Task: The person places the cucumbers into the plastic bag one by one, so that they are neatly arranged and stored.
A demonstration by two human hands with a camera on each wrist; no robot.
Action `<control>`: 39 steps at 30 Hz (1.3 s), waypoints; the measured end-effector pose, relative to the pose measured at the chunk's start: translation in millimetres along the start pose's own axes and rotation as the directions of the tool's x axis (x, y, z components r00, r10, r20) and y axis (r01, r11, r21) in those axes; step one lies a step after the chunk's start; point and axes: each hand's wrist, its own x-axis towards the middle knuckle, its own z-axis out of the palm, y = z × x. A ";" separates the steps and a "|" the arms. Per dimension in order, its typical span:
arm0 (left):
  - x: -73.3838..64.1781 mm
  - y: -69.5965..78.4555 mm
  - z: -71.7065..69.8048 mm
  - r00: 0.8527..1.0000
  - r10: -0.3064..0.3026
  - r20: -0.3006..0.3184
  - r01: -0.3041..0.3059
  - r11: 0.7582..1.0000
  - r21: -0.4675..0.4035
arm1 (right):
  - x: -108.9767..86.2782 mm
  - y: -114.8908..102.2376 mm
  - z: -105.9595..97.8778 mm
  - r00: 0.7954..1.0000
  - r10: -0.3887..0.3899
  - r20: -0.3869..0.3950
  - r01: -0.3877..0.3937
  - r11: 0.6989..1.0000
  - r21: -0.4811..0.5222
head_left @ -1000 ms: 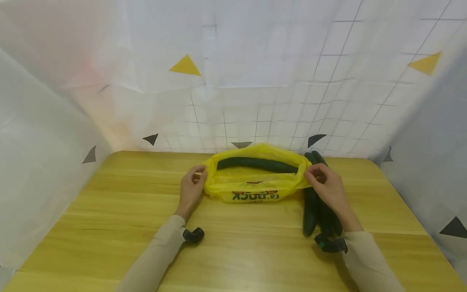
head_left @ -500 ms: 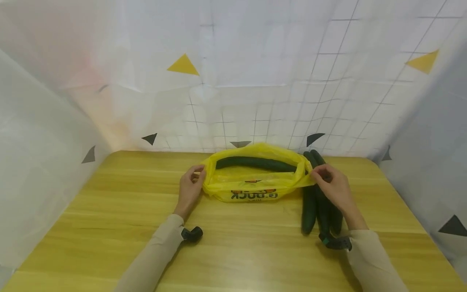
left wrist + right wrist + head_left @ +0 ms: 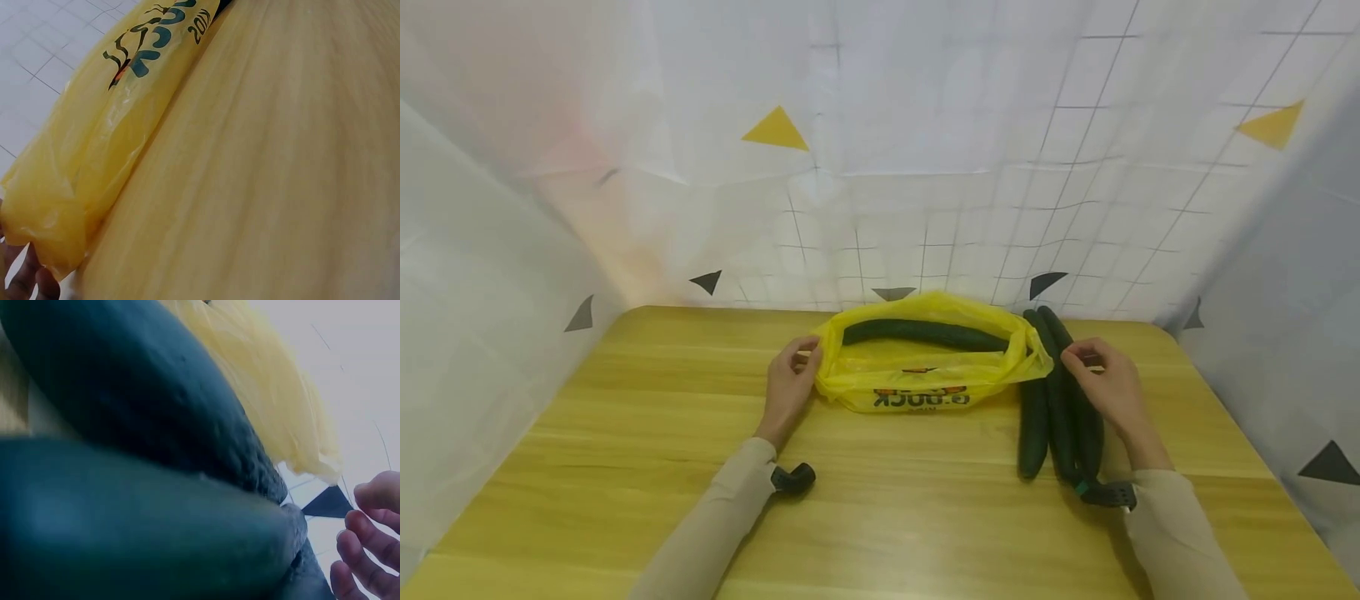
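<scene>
A yellow plastic bag (image 3: 850, 392) with dark print lies on the table in the head view, its mouth spread wide. Inside it a dark green cucumber (image 3: 925, 332) lies crosswise. My left hand (image 3: 790, 383) pinches the bag's left rim; in the left wrist view its fingers (image 3: 25, 278) show at the lower left corner. Just right of the bag, my right hand (image 3: 1108, 387) is held with loosely bent fingers and nothing in them. Beneath and beside it lie three cucumbers (image 3: 1033, 433) side by side, their far ends close to the bag's right end.
The wooden table (image 3: 887, 517) ends at a white grid-lined sheet (image 3: 925, 208) behind the bag. White side panels (image 3: 482, 350) stand to left and right. Each sleeve carries a small black camera (image 3: 793, 479) at the wrist.
My right hand has let go of the bag's right rim and moved right, away from it. The bag's right corner now sticks out freely. My left hand stays at the left rim.
</scene>
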 end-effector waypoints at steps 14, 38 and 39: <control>2.9 0.1 2.4 1.000 -0.006 -0.005 0.006 1.000 0.009 | -2.1 15.6 -6.9 0.999 0.051 0.007 -0.051 0.997 -0.065; 3.0 -6.3 1.3 1.000 0.024 0.001 -0.024 1.000 0.010 | -3.5 29.4 -13.1 0.924 0.234 0.303 -0.215 0.972 -0.097; 3.0 -6.6 1.3 1.000 0.023 0.001 -0.023 1.000 0.009 | -3.0 28.6 -13.4 0.918 0.239 0.315 -0.214 0.970 -0.112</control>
